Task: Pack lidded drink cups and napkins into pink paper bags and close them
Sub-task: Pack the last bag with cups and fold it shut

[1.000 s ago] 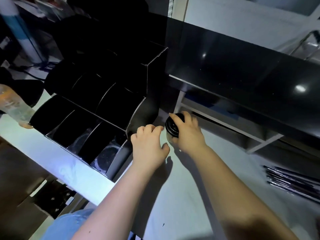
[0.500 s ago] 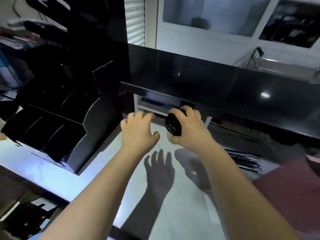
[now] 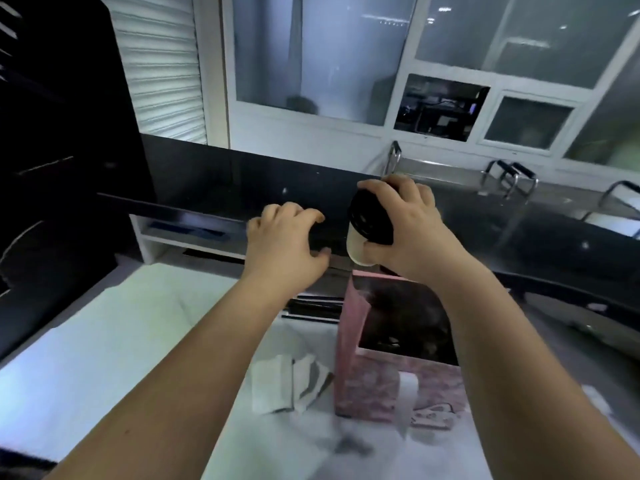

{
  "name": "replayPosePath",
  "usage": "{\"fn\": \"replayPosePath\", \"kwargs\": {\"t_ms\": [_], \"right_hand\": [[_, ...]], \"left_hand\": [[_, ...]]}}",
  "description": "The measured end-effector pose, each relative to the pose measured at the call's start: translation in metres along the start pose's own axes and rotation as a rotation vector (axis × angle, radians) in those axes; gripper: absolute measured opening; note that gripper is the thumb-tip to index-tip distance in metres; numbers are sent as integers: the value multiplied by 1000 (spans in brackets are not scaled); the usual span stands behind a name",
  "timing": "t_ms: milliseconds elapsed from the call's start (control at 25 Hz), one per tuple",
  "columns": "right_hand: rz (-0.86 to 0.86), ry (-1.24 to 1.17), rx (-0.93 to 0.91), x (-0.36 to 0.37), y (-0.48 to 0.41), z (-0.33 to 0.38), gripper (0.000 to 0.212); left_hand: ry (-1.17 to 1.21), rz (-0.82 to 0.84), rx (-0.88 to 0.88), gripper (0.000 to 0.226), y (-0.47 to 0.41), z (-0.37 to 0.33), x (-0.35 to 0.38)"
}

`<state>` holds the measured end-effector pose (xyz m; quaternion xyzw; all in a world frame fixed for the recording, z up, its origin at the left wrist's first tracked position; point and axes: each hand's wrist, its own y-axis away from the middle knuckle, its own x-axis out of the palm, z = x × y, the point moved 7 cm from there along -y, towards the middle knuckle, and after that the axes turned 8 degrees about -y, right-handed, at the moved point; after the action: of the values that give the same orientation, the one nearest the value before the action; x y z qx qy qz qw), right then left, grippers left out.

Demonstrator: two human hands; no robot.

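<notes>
Left hand [image 3: 284,244]: raised above the table [image 3: 104,341], palm down, fingers loosely curled, holding nothing. A clear gap separates it from the cup [image 3: 356,252] to its right.

Cup: held in the air, tilted, with its black lid [image 3: 370,220] turned toward the camera and its pale body pointing down. Its base shows just above the far rim of the pink paper bag [image 3: 363,386]; whether it is truly over the mouth cannot be told.

Right hand [image 3: 412,233]: wrapped round the cup from the right, fingers over the top of the lid, thumb underneath on the body.

Edges and room: the napkins [image 3: 287,382] lie folded on the table, just beside the bag's left wall. The bag stands upright with its mouth open and its inside dark; the right forearm crosses its right edge. A white strip [image 3: 408,389] hangs on its near face. Left of the napkins the table shows a broad bare stretch. Behind the bag lies a bundle of dark sticks [image 3: 311,306], near the back edge.

Surface and room: the table is white and brightly lit at the near left. A black organiser [image 3: 52,202] stands at far left. A glossy black ledge [image 3: 225,181] runs across behind both hands, with a white shelf [image 3: 180,237] beneath it. Above are a ribbed shutter [image 3: 162,64] and a window [image 3: 311,57]; at right, a steel counter [image 3: 450,178] carries looped handles.
</notes>
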<state>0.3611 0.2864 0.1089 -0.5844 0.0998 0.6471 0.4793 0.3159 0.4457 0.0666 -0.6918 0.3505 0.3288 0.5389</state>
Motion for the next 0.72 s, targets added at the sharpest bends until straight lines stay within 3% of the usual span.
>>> {"fn": "replayPosePath", "kwargs": {"t_ms": [120, 240, 320, 440, 600, 720], "right_hand": [[-36, -13, 65, -43, 40, -37, 81], [-13, -48, 126, -60, 77, -65, 76], [27, -60, 173, -57, 96, -78, 77], [97, -22, 240, -42, 117, -98, 74], [218, 52, 316, 1, 131, -114, 80], [395, 204, 422, 38, 139, -137, 80]], "left_hand": [[188, 103, 68, 43, 15, -56, 17], [404, 353, 124, 34, 33, -96, 52], [401, 471, 195, 38, 38, -114, 74], [274, 544, 320, 66, 35, -132, 96], [3, 648, 491, 135, 46, -134, 121], [-23, 644, 534, 147, 55, -128, 127]]}}
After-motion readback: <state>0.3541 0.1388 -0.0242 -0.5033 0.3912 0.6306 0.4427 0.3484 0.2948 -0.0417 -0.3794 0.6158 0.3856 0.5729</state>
